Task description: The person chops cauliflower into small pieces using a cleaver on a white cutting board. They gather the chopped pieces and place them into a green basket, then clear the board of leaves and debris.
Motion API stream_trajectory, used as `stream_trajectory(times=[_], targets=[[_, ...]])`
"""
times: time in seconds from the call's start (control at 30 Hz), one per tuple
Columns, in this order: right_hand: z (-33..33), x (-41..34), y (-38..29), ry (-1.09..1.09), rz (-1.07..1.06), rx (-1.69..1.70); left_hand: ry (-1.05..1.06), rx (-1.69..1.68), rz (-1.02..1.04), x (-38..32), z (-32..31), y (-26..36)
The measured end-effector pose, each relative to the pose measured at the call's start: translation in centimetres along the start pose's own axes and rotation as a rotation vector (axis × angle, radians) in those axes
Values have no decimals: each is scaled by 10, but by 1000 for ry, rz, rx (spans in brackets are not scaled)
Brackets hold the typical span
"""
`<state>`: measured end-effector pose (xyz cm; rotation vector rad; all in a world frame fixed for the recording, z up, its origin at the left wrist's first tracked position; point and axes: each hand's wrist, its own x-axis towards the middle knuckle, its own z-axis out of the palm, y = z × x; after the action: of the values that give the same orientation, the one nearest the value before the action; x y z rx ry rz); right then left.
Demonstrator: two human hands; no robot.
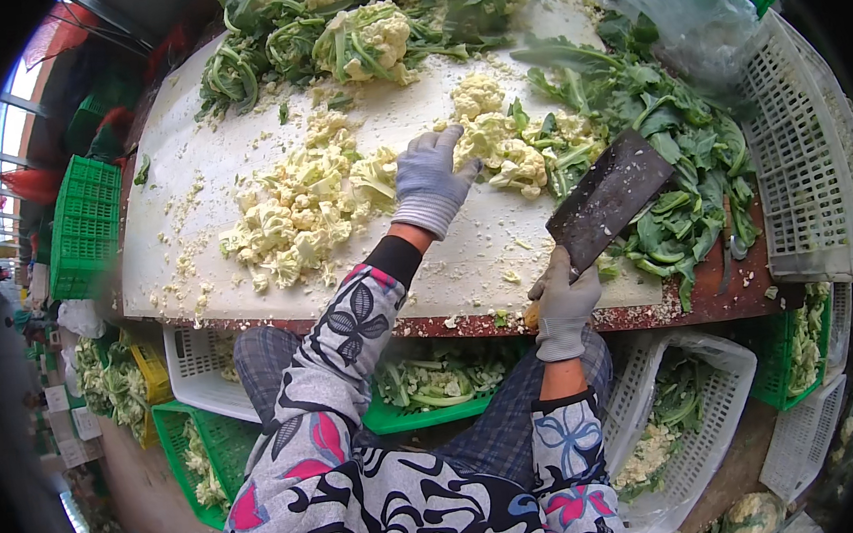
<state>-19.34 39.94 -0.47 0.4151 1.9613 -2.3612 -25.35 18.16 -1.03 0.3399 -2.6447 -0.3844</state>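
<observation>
My left hand (431, 176), in a grey knit glove, is over the white board (200, 164). Its forefinger and thumb are apart at the near edge of some cut cauliflower pieces (500, 152); whether they touch is hard to tell. To its left spreads a heap of loose cauliflower florets (295, 220). My right hand (568, 297), also gloved, grips a dark, broad-bladed cleaver (609, 199) at the table's front edge. The blade tilts up to the right, above green trimmings. A leafy cauliflower head (367, 42) lies at the back among other leafy heads.
Cut cauliflower leaves (681, 164) cover the table's right side, beside a white perforated crate (801, 154) and clear plastic sheeting (677, 14). Below the table edge are a green crate (438, 414) of trimmings and a white crate (712, 462). Stacked green crates (85, 226) stand left.
</observation>
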Motion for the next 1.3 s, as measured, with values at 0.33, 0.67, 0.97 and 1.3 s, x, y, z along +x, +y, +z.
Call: stream_trajectory(times=[0.33,0.67,0.97,1.3], targets=[[-3,4,6,-109,-16,-60,-16,-328,-202,12,5,-4],[-2,-15,17,-364,-409,-517,-85,-125,8,-86,-42,-37],[20,-44,18,-567,-611,-894,131,-374,-513,-140,-12,-27],[49,-51,0,-595,-704,-1052,190,-411,-420,-143,0,-38]])
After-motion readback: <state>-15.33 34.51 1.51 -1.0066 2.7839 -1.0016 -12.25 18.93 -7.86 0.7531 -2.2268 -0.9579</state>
